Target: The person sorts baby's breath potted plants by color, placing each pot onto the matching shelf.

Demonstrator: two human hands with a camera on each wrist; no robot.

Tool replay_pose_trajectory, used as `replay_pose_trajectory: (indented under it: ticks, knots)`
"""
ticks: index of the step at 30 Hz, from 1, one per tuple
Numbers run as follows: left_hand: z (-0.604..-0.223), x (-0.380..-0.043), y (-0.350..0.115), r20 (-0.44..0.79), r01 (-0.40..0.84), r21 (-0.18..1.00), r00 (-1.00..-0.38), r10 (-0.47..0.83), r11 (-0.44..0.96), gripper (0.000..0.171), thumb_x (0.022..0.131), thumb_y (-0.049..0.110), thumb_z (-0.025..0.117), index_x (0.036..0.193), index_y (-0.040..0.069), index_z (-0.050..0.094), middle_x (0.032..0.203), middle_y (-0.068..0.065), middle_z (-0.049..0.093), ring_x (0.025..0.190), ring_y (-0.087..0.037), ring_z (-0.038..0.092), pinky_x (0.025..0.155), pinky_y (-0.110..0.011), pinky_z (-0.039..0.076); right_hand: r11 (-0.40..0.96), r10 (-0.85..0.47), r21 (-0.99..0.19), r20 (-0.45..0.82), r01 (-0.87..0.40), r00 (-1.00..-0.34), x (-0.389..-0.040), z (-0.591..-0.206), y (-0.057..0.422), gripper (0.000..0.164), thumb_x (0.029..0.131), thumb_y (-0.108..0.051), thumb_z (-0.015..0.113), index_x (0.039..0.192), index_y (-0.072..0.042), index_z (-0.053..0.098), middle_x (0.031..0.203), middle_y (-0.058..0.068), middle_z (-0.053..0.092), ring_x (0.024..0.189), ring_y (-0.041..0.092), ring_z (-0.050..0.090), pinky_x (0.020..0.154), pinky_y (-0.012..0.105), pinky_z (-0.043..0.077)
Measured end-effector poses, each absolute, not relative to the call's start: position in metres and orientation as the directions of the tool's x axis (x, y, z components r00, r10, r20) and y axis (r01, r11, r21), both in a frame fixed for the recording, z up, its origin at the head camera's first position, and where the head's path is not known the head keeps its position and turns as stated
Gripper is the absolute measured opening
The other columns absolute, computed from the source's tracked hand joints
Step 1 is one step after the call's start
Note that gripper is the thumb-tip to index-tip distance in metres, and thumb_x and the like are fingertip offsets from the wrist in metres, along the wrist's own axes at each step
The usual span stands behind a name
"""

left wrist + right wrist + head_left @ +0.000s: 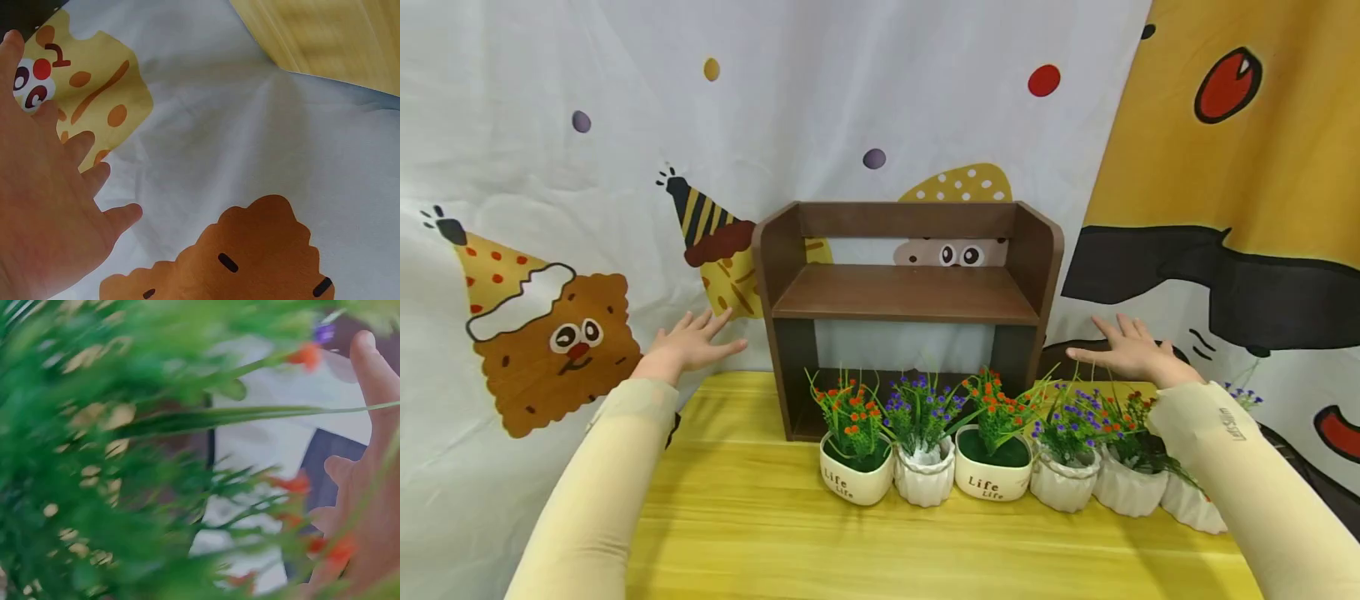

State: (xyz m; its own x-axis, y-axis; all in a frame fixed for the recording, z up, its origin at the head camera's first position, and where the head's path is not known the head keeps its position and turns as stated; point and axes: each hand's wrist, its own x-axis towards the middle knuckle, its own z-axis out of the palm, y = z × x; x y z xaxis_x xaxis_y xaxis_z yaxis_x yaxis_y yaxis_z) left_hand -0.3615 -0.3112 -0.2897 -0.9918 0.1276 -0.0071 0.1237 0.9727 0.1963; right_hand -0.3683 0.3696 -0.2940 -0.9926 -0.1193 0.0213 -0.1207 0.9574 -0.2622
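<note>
My left hand [688,346] is held out with spread fingers to the left of a brown two-tier shelf [906,292], holding nothing. On the shelf's other side my right hand [1127,350] is likewise spread and holds nothing, above the potted flowers at the right. A row of artificial potted plants stands before the shelf: a cream pot marked Life [857,479] with orange flowers, a white ribbed pot [925,479] with purple ones, and another Life pot [992,471]. In the right wrist view, blurred green foliage [94,487] fills the space beside the right hand.
More white pots [1063,483] continue the row to the right, the last partly hidden by my right sleeve [1232,467]. All stand on a yellow wood-grain table [760,533]. Behind hangs a white cloth [647,67] printed with cartoon snacks.
</note>
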Motion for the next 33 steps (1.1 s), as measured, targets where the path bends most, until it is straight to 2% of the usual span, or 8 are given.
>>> replay_pose_trajectory:
  ticks: [6,13,16,20,22,24,28,33]
  knots:
    - [-0.292,-0.358,-0.315,0.01,0.132,0.215,-0.991,0.133,0.968,0.092,0.091,0.074,0.033,0.158,0.019,0.003,0.158,-0.026,0.003,0.14,-0.052,-0.003,0.103,-0.076,-0.002,0.913,-0.183,-0.346,0.131,-0.218,-0.974,-0.366,-0.277,0.358,0.093,0.096,-0.059,0.044,0.154,-0.002,-0.001,0.15,0.038,-0.013,0.135,0.058,-0.014,0.097,0.081,-0.003]
    - [-0.294,-0.345,-0.314,0.092,0.184,0.318,-0.982,0.163,0.93,0.082,0.097,0.064,0.034,0.157,0.021,-0.002,0.158,-0.026,0.002,0.14,-0.053,-0.001,0.106,-0.074,0.004,0.756,-0.225,-0.514,0.376,-0.404,-0.899,-0.341,-0.252,0.337,0.068,0.106,-0.037,0.033,0.155,-0.002,0.002,0.155,0.032,-0.005,0.139,0.05,-0.015,0.106,0.072,-0.005]
    - [-0.298,-0.339,-0.311,0.132,0.222,0.385,-0.974,0.185,0.896,0.078,0.1,0.059,0.034,0.157,0.021,-0.003,0.159,-0.025,0.001,0.141,-0.052,-0.001,0.108,-0.071,0.004,0.7,-0.206,-0.541,0.472,-0.467,-0.857,-0.32,-0.241,0.322,0.063,0.106,-0.033,0.035,0.157,-0.008,0.007,0.158,0.027,0.0,0.142,0.046,-0.01,0.105,0.074,0.001]
    - [-0.308,-0.332,-0.305,0.2,0.275,0.452,-0.958,0.204,0.849,0.075,0.101,0.055,0.033,0.156,0.022,-0.005,0.16,-0.022,0.002,0.143,-0.047,0.002,0.111,-0.067,0.007,0.636,-0.208,-0.531,0.58,-0.559,-0.788,-0.287,-0.234,0.294,0.058,0.104,-0.025,0.042,0.157,-0.019,0.019,0.16,0.016,0.013,0.144,0.043,0.008,0.104,0.075,0.01]
    - [-0.314,-0.327,-0.301,0.236,0.3,0.491,-0.949,0.207,0.818,0.075,0.102,0.053,0.035,0.156,0.022,-0.006,0.16,-0.02,0.002,0.144,-0.044,0.004,0.112,-0.065,0.008,0.603,-0.236,-0.51,0.619,-0.613,-0.749,-0.271,-0.236,0.277,0.057,0.103,-0.02,0.046,0.155,-0.021,0.025,0.159,0.01,0.02,0.144,0.034,0.017,0.11,0.067,0.014]
    - [-0.319,-0.322,-0.295,0.267,0.314,0.523,-0.943,0.197,0.792,0.075,0.102,0.052,0.037,0.156,0.023,-0.006,0.161,-0.017,0.002,0.144,-0.042,0.005,0.112,-0.064,0.01,0.563,-0.287,-0.473,0.656,-0.677,-0.697,-0.257,-0.241,0.26,0.057,0.101,-0.013,0.05,0.154,-0.021,0.031,0.158,0.006,0.027,0.144,0.021,0.021,0.116,0.047,0.018]
    - [-0.332,-0.313,-0.284,0.337,0.341,0.554,-0.926,0.169,0.76,0.079,0.1,0.049,0.045,0.156,0.025,-0.004,0.161,-0.013,0.005,0.142,-0.043,0.017,0.111,-0.063,0.019,0.432,-0.418,-0.391,0.712,-0.813,-0.564,-0.237,-0.259,0.226,0.058,0.095,-0.001,0.058,0.149,-0.01,0.04,0.152,0.006,0.039,0.138,0.008,0.033,0.107,0.017,0.027]
    - [-0.347,-0.308,-0.272,0.417,0.37,0.604,-0.901,0.116,0.706,0.083,0.098,0.039,0.056,0.156,0.03,-0.002,0.16,-0.013,0.012,0.131,-0.045,0.039,0.102,-0.063,0.036,0.248,-0.52,-0.44,0.691,-0.863,-0.502,-0.221,-0.289,0.189,0.056,0.089,0.0,0.064,0.142,-0.005,0.047,0.145,0.008,0.048,0.132,0.014,0.043,0.104,0.021,0.036]
